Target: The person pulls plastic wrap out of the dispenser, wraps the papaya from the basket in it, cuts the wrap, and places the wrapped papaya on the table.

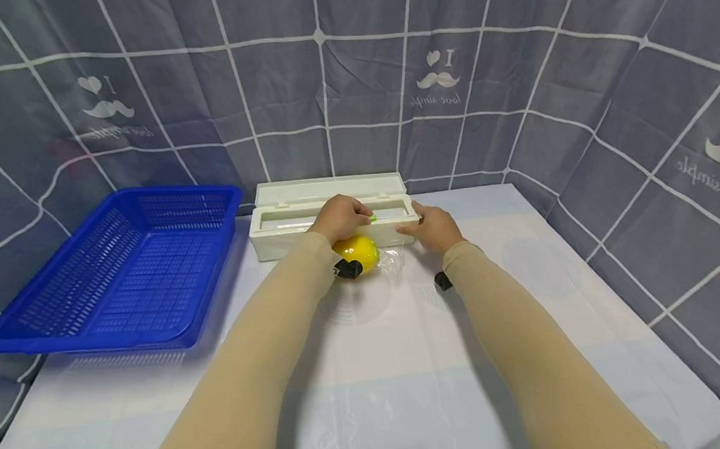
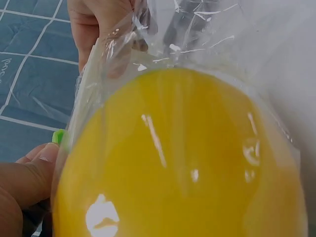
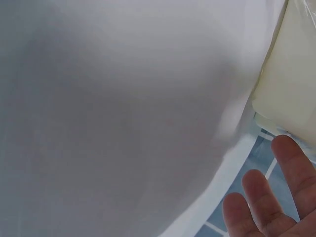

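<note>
A long white cling film dispenser [image 1: 335, 237] stands at the back of the table with its lid [image 1: 328, 188] raised behind it. My left hand [image 1: 338, 219] reaches over the dispenser's middle, thumb and finger pinching a small green slider [image 2: 58, 136] on its top edge. In front of it sits a smooth yellow fruit [image 1: 362, 251], its kind unclear, covered by clear plastic film [image 2: 197, 29]. At the dispenser's right end, my right hand [image 1: 434, 229] holds the corner with its thumb on the front; several of its other fingers [image 3: 294, 168] extend past the end.
A blue plastic basket [image 1: 115, 341] occupies the table's left side. A grey checked curtain [image 1: 361, 83] hangs behind and beside the table. The white table cover [image 1: 401, 418] spreads under both arms. Black wrist cameras [image 1: 347, 268] sit below the wrists, the left one close to the fruit.
</note>
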`<state>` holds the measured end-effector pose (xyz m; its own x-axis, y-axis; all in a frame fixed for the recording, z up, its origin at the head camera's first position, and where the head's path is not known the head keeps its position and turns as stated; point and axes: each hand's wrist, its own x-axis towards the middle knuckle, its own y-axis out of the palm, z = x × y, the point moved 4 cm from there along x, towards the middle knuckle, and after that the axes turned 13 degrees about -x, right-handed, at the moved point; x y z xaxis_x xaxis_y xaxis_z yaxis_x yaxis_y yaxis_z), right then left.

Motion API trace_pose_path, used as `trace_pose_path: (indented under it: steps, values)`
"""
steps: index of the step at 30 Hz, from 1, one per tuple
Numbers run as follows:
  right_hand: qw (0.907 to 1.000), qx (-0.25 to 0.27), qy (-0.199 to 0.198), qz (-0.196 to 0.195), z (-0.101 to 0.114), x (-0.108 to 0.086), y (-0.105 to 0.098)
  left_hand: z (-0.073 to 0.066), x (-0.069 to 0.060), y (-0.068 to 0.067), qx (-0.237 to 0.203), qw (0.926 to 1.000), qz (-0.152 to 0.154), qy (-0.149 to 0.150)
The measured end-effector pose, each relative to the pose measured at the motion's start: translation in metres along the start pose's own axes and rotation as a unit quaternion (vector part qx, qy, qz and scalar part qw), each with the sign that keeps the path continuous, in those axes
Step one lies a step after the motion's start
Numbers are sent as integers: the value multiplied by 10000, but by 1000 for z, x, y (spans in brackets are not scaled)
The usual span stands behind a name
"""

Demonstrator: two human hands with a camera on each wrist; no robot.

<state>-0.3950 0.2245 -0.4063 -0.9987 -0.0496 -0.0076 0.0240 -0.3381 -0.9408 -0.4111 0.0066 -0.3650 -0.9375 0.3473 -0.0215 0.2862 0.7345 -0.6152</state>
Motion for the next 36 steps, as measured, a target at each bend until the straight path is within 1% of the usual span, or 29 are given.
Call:
trace_pose_path:
  steps: [8,12,20,28,33,36]
  values:
    - [9999,107,59,29,-2,1,0,9,-5,-8,-165,9997,-91,-122]
    - [9999,119,111,19,-4,1,0,13,-7,-13,-168,9998,-68,-94]
    - [10000,82,-12,42,-2,1,1,22,-13,-21,-294,9991,-129,-289]
    - [10000,70,13,29,0,-1,0,26,-22,-30,-255,9992,-190,-247]
    - [9998,174,-2,27,0,-3,0,31,-25,-33,-474,9977,-231,-419]
    - [9998,190,-28,-6,0,-3,0,34,-25,-34,-507,9973,-266,-468]
